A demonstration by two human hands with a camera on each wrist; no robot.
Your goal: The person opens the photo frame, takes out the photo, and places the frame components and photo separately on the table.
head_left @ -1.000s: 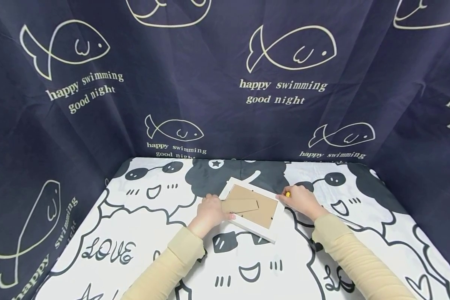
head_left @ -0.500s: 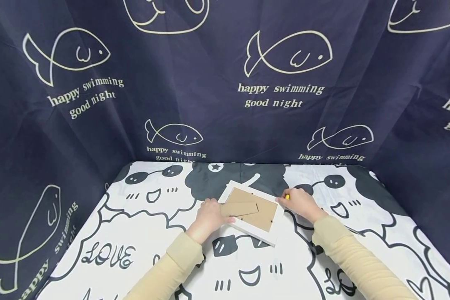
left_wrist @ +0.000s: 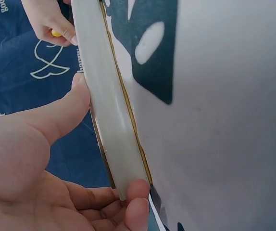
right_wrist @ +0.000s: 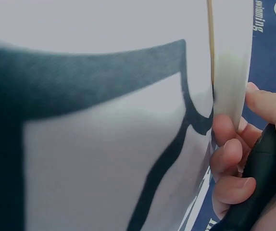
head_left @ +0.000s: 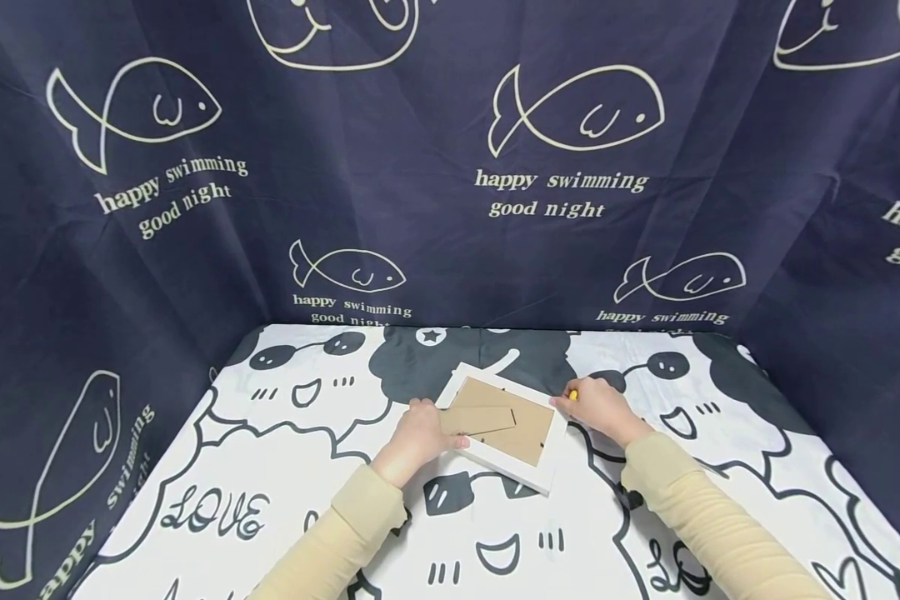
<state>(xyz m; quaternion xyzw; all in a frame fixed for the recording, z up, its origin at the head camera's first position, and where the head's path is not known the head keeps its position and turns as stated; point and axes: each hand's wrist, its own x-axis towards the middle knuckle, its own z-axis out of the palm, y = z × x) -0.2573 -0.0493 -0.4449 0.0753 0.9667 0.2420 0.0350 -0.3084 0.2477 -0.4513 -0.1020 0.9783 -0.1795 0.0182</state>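
Observation:
A white picture frame lies back side up between my hands, its brown backing board and stand flap showing. My left hand grips the left end; in the left wrist view its thumb presses one face of the frame while the fingers curl under the edge. At the right corner, my right hand pinches the frame between thumb and fingers. That same hand also holds a black handle in its palm, and a yellow end pokes out above the fingers. The rest of this tool is mostly hidden.
Beneath everything is a table covered with a black-and-white cartoon cloth. A dark blue curtain with fish drawings stands along the back and both sides.
The head view has tilted up slightly, so the scene sits a little lower. Both hands keep their hold on the frame, with no clear movement.

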